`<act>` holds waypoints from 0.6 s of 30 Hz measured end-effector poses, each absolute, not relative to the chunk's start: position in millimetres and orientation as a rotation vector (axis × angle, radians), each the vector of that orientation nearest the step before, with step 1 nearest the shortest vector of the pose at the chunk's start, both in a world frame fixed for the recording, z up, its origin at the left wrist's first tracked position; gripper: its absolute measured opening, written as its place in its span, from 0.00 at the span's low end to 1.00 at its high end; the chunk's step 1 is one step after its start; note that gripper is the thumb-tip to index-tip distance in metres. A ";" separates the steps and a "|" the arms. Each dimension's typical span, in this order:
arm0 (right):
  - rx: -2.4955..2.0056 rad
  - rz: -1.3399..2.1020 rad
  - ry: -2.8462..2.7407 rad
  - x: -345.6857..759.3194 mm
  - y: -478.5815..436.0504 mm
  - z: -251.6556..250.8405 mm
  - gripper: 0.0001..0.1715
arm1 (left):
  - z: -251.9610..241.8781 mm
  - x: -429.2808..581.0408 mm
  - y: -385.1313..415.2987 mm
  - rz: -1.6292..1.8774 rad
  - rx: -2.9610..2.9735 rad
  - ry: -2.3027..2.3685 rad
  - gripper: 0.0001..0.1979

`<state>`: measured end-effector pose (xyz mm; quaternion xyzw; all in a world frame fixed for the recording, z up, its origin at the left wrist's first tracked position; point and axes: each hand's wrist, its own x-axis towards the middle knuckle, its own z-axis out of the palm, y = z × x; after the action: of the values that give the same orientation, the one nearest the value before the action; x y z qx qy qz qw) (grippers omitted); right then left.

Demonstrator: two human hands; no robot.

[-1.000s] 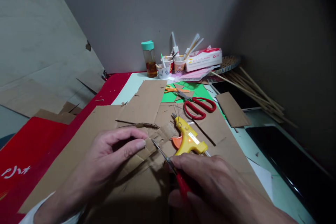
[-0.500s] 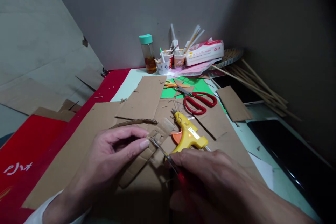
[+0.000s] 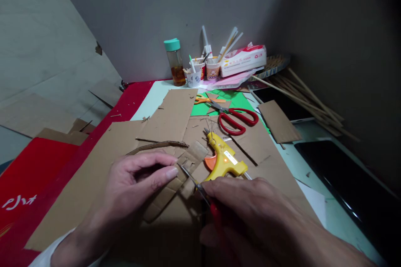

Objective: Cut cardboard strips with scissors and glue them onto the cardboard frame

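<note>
My left hand (image 3: 140,187) pinches something too small to make out between thumb and index finger, above a creased cardboard strip (image 3: 166,194). My right hand (image 3: 250,212) is closed round red-handled scissors (image 3: 216,217), whose narrow blades point up and left to my left fingertips. Whether the blades are parted cannot be told. Just beyond my right hand lies a yellow glue gun (image 3: 225,158) with an orange trigger and a small glowing light. A bent cardboard strip (image 3: 156,146) lies behind my left hand.
Farther back are a second pair of red scissors (image 3: 238,119), orange scissors (image 3: 203,99) and green paper (image 3: 239,101). Cups (image 3: 213,70), a bottle (image 3: 176,64) and a tissue pack (image 3: 244,61) stand by the wall. Wooden sticks (image 3: 308,96) and a black phone (image 3: 341,183) are on the right.
The view has shifted slightly. Both hands keep nearly the same pose, with the scissor tips still by my left fingertips.
</note>
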<state>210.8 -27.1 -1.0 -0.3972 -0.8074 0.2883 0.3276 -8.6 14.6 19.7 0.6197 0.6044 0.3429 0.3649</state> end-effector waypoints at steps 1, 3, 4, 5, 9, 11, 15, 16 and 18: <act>-1.049 0.761 -2.133 211.2 -26.1 -0.4 0.12 | 18.9 -9.3 14.8 0.879 1.591 1.543 0.05; -1.074 0.782 -2.177 211.6 -23.2 0.3 0.12 | 16.5 -11.0 15.0 0.896 1.576 1.517 0.04; -1.083 0.786 -2.193 211.5 -21.7 0.6 0.11 | 14.7 -11.9 15.0 0.908 1.567 1.504 0.03; -1.092 0.787 -2.204 211.3 -20.3 0.9 0.11 | 12.5 -12.7 14.9 0.920 1.559 1.490 0.03; -1.106 0.763 -2.215 208.2 -18.7 4.0 0.10 | 1.7 -14.2 14.3 0.997 1.530 1.444 0.01; -1.105 0.756 -2.212 206.3 -20.0 5.6 0.11 | -2.7 -14.2 13.7 1.019 1.524 1.434 0.01; -1.153 0.726 -2.233 205.2 -22.7 2.8 0.11 | -6.4 -14.4 11.6 1.004 1.515 1.413 0.01; -1.164 0.731 -2.243 205.6 -23.2 0.9 0.11 | -6.7 -14.5 11.0 1.007 1.516 1.411 0.01; -1.178 0.751 -2.236 207.2 -24.1 -2.5 0.11 | -7.0 -14.3 9.7 1.024 1.532 1.407 0.02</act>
<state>207.2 -24.1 -2.5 -0.4325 -0.8213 0.2757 0.2500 -14.3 9.7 -7.0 0.6056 0.5563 0.4046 0.4000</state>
